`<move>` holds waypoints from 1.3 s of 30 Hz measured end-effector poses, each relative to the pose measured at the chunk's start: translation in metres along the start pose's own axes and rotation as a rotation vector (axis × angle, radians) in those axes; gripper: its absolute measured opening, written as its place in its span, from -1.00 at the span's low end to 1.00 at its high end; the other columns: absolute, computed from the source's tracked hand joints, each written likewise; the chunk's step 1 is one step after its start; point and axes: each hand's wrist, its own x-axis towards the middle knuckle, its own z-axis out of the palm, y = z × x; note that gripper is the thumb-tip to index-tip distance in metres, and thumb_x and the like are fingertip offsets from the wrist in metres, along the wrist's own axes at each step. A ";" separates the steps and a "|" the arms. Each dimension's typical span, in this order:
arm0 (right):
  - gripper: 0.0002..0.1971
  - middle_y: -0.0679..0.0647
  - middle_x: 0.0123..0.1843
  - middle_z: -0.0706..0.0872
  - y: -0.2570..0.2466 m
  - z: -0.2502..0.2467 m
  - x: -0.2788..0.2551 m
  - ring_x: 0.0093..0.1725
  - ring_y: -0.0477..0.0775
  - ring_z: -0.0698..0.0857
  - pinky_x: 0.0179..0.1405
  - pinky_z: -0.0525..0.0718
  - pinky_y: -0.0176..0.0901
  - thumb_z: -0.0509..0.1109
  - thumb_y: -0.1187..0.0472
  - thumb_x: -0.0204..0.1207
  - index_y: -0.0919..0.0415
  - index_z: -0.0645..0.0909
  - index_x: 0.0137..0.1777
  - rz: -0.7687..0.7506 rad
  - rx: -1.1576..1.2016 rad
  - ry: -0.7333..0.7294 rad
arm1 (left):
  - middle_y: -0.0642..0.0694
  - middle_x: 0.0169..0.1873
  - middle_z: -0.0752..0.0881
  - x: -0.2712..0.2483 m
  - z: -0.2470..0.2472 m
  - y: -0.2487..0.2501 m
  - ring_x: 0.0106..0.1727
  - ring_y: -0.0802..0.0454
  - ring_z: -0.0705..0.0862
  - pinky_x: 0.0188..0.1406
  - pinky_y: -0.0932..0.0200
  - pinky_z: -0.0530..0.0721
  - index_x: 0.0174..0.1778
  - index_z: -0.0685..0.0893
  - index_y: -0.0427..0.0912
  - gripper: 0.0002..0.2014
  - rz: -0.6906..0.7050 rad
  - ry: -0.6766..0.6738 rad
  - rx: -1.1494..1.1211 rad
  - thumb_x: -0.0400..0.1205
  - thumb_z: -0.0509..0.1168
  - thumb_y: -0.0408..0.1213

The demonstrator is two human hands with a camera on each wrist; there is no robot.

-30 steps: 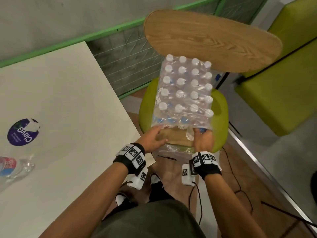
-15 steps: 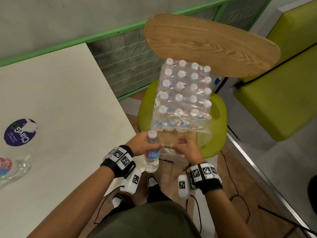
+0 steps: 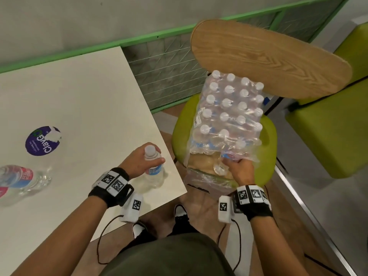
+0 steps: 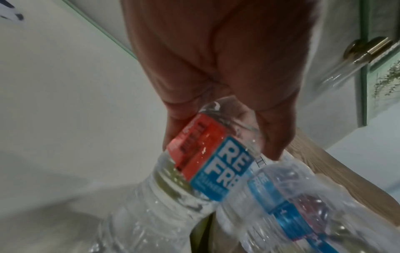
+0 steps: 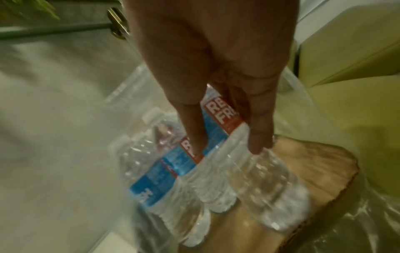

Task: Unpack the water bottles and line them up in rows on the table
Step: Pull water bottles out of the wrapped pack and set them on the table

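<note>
On the white table (image 3: 79, 96), near its corner beside the pack (image 3: 229, 108), my left hand (image 3: 137, 162) grips a bottle (image 3: 152, 166), my right hand (image 3: 239, 168) grips another bottle (image 5: 249, 162) inside the pack; placed so close to the edge, it could fall.

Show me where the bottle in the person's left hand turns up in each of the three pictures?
Head view: the water bottle stands low centre, at the table's near corner, gripped by the left hand.
Left wrist view: centre, label facing the camera.
Right wrist view: not in it.
Shared landmark: the shrink-wrapped pack.
</note>
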 end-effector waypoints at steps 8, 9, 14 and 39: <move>-0.51 0.02 -0.02 0.73 -0.007 0.035 -0.058 -0.04 0.03 0.71 -0.06 0.65 -0.10 0.64 0.20 0.20 0.08 0.50 0.08 -0.126 -0.296 -0.477 | -0.01 -0.05 0.70 -0.063 -0.054 -0.032 -0.09 0.17 0.66 -0.04 0.23 0.57 -0.01 0.63 -0.03 -0.75 -0.033 0.243 -0.058 0.46 0.51 -0.21; -0.51 -0.01 -0.02 0.73 -0.015 0.049 -0.067 -0.03 0.00 0.71 -0.05 0.65 -0.11 0.64 0.20 0.19 0.05 0.52 0.08 -0.170 -0.336 -0.555 | 0.03 -0.04 0.70 -0.075 -0.063 -0.039 -0.08 0.18 0.65 -0.03 0.24 0.56 -0.02 0.63 0.02 -0.76 -0.040 0.276 -0.064 0.46 0.51 -0.19; -0.42 -0.01 0.10 0.73 -0.066 0.144 -0.115 0.04 0.02 0.72 0.09 0.68 -0.03 0.66 0.18 0.16 0.07 0.51 0.18 -0.387 -0.421 -0.853 | 0.14 0.00 0.66 -0.136 -0.108 -0.083 0.03 0.14 0.61 0.02 0.21 0.49 -0.03 0.64 0.16 -0.76 -0.146 0.451 -0.054 0.44 0.51 -0.12; -0.33 0.24 0.27 0.52 -0.134 0.406 -0.270 0.24 0.23 0.59 0.17 0.52 -0.08 0.61 0.21 0.30 0.25 0.42 0.38 -0.600 -0.290 -0.893 | -0.12 0.17 0.63 -0.233 -0.213 -0.189 0.15 -0.03 0.61 0.22 0.01 0.58 0.29 0.49 -0.16 -0.46 -0.228 1.002 -0.223 0.43 0.52 -0.22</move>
